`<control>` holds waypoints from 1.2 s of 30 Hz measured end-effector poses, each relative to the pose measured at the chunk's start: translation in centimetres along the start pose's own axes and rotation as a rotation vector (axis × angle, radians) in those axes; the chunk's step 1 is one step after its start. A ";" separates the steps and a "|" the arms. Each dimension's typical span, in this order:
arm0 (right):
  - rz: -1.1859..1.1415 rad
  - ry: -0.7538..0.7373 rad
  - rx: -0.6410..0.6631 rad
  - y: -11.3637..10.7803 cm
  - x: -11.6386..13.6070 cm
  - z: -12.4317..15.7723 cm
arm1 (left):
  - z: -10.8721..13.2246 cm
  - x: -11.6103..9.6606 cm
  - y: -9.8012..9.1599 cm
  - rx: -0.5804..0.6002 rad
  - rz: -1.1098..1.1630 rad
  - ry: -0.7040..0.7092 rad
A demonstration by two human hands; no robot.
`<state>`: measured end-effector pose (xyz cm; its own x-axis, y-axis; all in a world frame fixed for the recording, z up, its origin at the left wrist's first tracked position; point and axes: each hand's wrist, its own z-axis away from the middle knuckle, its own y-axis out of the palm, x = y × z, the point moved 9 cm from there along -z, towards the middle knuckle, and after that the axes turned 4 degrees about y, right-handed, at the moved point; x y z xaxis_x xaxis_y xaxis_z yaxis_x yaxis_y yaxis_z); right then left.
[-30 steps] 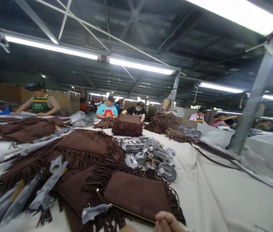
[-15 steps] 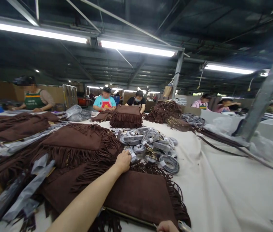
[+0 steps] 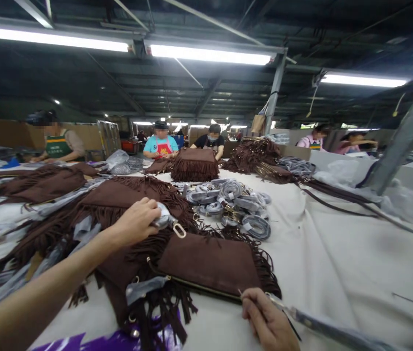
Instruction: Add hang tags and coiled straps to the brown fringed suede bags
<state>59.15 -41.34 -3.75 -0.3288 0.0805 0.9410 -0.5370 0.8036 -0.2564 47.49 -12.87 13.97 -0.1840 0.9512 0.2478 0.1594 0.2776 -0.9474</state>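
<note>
My left hand (image 3: 138, 222) is closed round a coiled strap (image 3: 162, 217) in clear-grey wrapping, held above the brown fringed bags. A gold clasp (image 3: 179, 229) hangs from the coil. Before me a brown fringed bag (image 3: 209, 261) lies flat, its zipped edge towards me. My right hand (image 3: 266, 317) is closed beside the bag's near right corner. A thin light tip pokes out past its fingers, but what they grip is mostly hidden. Right beside that hand, a grey-wrapped strap (image 3: 323, 321) with a metal clip runs off to the lower right.
Beyond the bag is a heap of wrapped coiled straps (image 3: 228, 200). More brown fringed bags (image 3: 111, 192) lie at left, with a stack (image 3: 195, 163) farther back. Purple plastic (image 3: 118, 341) shows at the near edge. A metal post (image 3: 403, 131) stands at right. Several people work across the table.
My left hand has come left and nearer from the strap heap, now with a coiled strap in it. My view has tilted down, and more of my right hand shows by the bag.
</note>
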 end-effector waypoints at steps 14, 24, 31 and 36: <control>-0.343 0.014 -0.101 -1.7 1.2 0.1 | 1.6 -15.0 5.1 0.090 0.134 0.314; 0.162 -0.145 0.040 0.6 5.8 0.5 | -1.8 -10.4 7.4 0.076 0.411 0.072; -0.463 0.189 0.247 2.9 5.0 -2.4 | -2.2 -9.2 10.0 0.022 0.522 -0.040; -0.666 0.303 0.247 2.4 5.7 -3.9 | -0.5 -13.2 6.4 -0.102 0.468 0.084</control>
<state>58.98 -36.66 1.86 0.3324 -0.1878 0.9243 -0.7168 0.5866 0.3770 51.42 -23.58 4.74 0.0080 0.9835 -0.1809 0.3014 -0.1748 -0.9373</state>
